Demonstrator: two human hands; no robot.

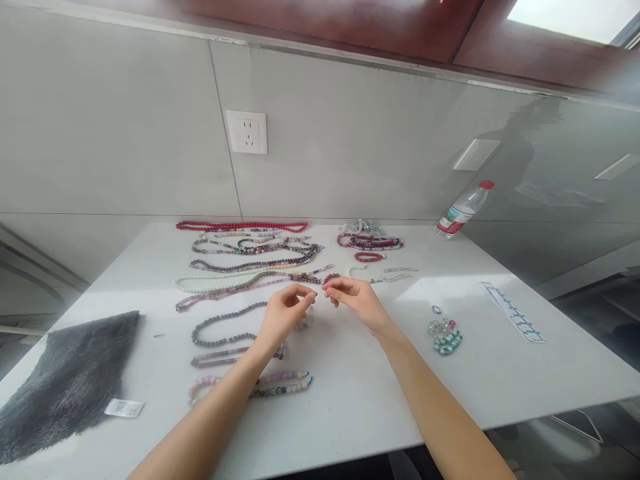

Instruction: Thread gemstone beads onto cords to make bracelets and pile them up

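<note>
My left hand [290,310] and my right hand [357,300] face each other above the middle of the table, fingertips pinched and a small gap apart. Whatever the pinches hold is too fine to make out. Just below my left fingers shows a short run of clear, pale beads [305,321], partly covered; whether it hangs from the hand cannot be told. Beneath my left wrist lies a dark grey bead strand [220,322]. Nearer me is a pastel bead strand [280,392], crossed by my left forearm. A dark red bead piece [331,278] sits just beyond my fingertips.
Several bead necklaces, including a red one [243,227] and a pale green one [200,285], lie toward the wall. On the left is a dark fluffy cloth [75,380]. To the right are turquoise bead bracelets [447,342], a white card [513,313] and a water bottle [463,212].
</note>
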